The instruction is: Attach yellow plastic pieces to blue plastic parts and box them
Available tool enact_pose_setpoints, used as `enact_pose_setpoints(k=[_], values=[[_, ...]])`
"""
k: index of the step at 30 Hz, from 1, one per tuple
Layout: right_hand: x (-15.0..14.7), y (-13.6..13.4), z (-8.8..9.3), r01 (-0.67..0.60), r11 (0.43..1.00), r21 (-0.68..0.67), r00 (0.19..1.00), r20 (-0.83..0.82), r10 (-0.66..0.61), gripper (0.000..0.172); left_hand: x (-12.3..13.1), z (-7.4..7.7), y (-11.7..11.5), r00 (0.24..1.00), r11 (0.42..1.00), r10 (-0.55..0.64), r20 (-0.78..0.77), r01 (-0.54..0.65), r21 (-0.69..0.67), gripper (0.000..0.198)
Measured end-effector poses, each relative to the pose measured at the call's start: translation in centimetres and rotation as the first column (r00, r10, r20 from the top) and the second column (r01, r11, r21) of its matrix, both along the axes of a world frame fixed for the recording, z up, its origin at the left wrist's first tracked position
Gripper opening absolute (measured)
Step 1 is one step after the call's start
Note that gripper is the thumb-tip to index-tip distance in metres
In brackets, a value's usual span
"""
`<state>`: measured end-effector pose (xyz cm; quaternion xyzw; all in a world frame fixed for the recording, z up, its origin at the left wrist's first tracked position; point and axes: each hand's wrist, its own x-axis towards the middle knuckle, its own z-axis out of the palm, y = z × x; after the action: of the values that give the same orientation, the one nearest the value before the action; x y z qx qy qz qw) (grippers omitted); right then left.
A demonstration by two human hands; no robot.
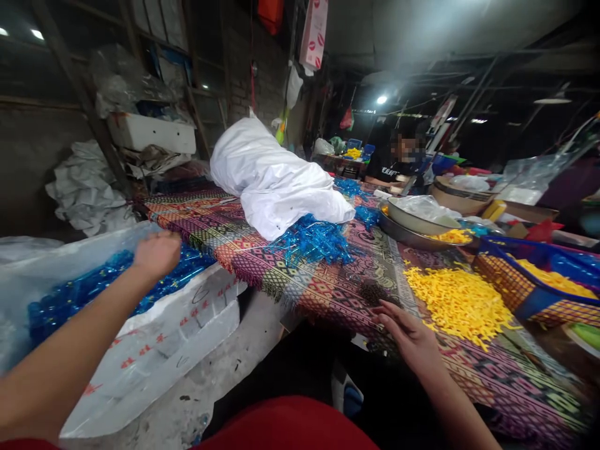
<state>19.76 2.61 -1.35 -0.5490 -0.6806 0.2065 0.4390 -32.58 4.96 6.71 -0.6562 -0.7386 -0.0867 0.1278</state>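
My left hand (157,254) is closed and hangs over a white, plastic-lined box (187,319) at the left. Whatever its fingers may hold is hidden. Translucent blue plastic pieces (112,275) with small yellow bits fill the box below it. At the table's near edge my right hand (407,337) has its fingers stretched out and apart, with nothing visible in them. Just beyond its fingertips lies a small pile of tiny dark pieces (372,292). To its right is a heap of small yellow plastic pieces (459,303). Loose blue plastic pieces (314,240) lie farther back.
A patterned woven cloth (300,290) covers the table. A stuffed white sack (276,169) lies on it, against the blue pieces. At the right stand metal bowls (422,234) and a blue basket (539,275) of yellow pieces. Another person (394,165) sits across the table.
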Motion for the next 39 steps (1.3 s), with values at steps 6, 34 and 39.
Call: enact_pose_setpoints(k=[6, 34, 39], values=[[0.3, 0.4, -1.5, 0.084, 0.996, -0.027, 0.996, 0.008, -0.084, 0.038, 10.7, -2.0, 6.2, 0.984, 0.980, -0.176, 0.026, 0.178, -0.091, 0.025], [-0.1, 1.7, -1.0, 0.124, 0.983, -0.139, 0.983, 0.149, -0.103, 0.034, 20.4, -7.2, 8.8, 0.780, 0.787, -0.617, 0.105, 0.615, 0.058, 0.026], [-0.2, 1.6, -0.9, 0.128, 0.979, -0.160, 0.986, 0.126, -0.108, 0.033, 20.3, -6.8, 9.1, 0.802, 0.806, -0.592, 0.083, 0.590, 0.042, 0.021]])
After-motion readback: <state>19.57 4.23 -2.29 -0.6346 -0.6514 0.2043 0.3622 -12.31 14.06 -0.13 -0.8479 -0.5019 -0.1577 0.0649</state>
